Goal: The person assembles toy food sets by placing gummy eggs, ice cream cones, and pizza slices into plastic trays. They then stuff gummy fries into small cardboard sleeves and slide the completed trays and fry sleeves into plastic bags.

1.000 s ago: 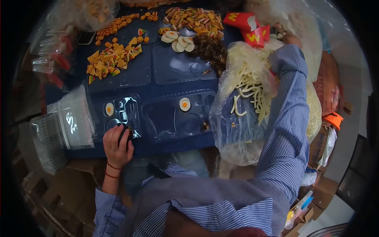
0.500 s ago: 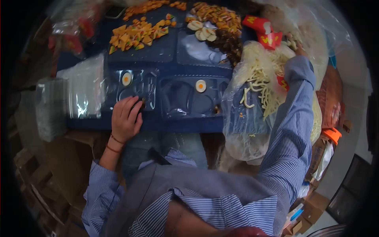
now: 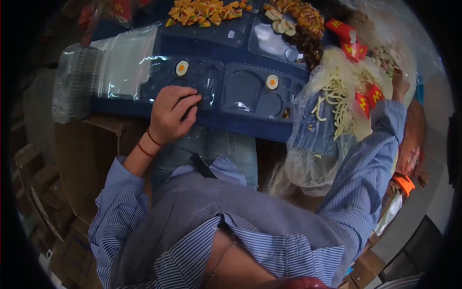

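My left hand rests over the lower right part of a clear plastic tray. Its fingers are loosely bent, with the thumb apart from them; a small dark spot shows at the fingertips. A fried-egg-shaped piece lies in that tray. Beside it, a second clear tray holds another fried-egg piece and a small brown piece. My right hand reaches out to the far right, at small pale pieces in clear plastic; its fingers are too indistinct to read.
Orange triangular pieces, pale round slices and dark brown pieces lie at the back. A plastic bag of cream-coloured strips and red packets with yellow marks are on the right. Stacked clear trays stand left.
The whole view has shifted, so the table sits higher and further right. My right hand shows more clearly beside the pale pieces. My left hand remains by the left tray, covering its lower right part.
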A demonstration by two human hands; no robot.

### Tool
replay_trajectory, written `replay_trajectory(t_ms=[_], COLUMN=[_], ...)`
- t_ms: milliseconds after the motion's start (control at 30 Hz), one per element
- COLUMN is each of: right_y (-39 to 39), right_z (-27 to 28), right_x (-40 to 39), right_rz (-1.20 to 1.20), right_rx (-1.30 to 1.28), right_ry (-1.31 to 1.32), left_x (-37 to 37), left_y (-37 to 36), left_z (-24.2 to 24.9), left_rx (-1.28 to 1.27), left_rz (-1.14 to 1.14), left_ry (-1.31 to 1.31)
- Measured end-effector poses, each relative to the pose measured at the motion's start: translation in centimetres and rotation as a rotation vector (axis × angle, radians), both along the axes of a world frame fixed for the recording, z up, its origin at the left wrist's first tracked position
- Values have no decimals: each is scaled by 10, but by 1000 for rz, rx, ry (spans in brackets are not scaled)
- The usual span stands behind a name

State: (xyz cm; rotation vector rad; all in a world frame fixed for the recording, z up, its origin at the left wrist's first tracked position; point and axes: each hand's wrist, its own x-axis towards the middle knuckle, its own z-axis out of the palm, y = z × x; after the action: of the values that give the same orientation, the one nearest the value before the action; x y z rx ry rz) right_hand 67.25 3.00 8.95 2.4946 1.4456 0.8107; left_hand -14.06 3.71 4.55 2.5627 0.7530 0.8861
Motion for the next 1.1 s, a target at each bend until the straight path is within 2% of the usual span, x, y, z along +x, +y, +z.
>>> replay_trajectory(t_ms=[33, 67, 133, 200, 233, 267, 300, 333, 400, 500, 533, 600, 633, 667, 700, 733, 867, 933, 967, 1033, 1100], right_y=[2, -3, -21, -41, -52, -62, -70, -75, -80, -84, -88, -98, -103, -107, -112, -116, -127, -131, -133, -137, -140], right_z=[16, 33, 43, 38, 34, 34, 22, 10, -13, -45, -53, -69, -77, -83, -83, -85, -86, -84, -84, -83, -79], right_x=[-38, -90, -203, -318, -382, -443, -489, -524, -574, -601, -602, -590, -577, -563, -550, -540, -510, -498, -493, -488, -489], right_rz=[-27, 20, 191, 470, 631, 660, 687, 711, 746, 702, 652, 546, 536, 519, 534, 530, 527, 423, 420, 336, 350], right_rx=[55, 130, 284, 386, 407, 373, 400, 411, 490, 655, 744, 760, 700, 632, 554, 553, 519, 479, 479, 397, 409], right_ry=[59, 243, 630, 1023, 1211, 1185, 1267, 1257, 1249, 1292, 1344, 1296, 1026, 764, 618, 612, 478, 439, 432, 360, 379], left_x=[8, 15, 34, 57, 72, 88, 94, 94, 97, 75, 69, 57, 50, 47, 44, 44, 45, 49, 50, 51, 62], left_y=[-7, -14, -25, -32, -34, -36, -35, -32, -22, -1, 4, 20, 27, 33, 38, 39, 32, 28, 27, 27, 20], left_z=[10, 15, 24, 26, 29, 31, 31, 27, 10, -1, 2, -5, -8, -15, -25, -29, -30, -24, -25, -25, -17], left_rx=[-83, -87, -736, -1317, -1307, -1437, -1570, -1571, -1351, -1087, -842, -366, -223, -225, -97, 33, 54, 61, 61, 231, 217], left_rz=[50, 60, -6, -119, -120, -71, -23, -29, -117, 46, 131, 213, 237, 221, 185, 153, 206, 295, 291, 308, 252], left_ry=[-86, -79, -388, -548, -544, -617, -690, -678, -745, -578, -492, -229, -23, -30, 51, 133, 269, 391, 385, 319, 278])
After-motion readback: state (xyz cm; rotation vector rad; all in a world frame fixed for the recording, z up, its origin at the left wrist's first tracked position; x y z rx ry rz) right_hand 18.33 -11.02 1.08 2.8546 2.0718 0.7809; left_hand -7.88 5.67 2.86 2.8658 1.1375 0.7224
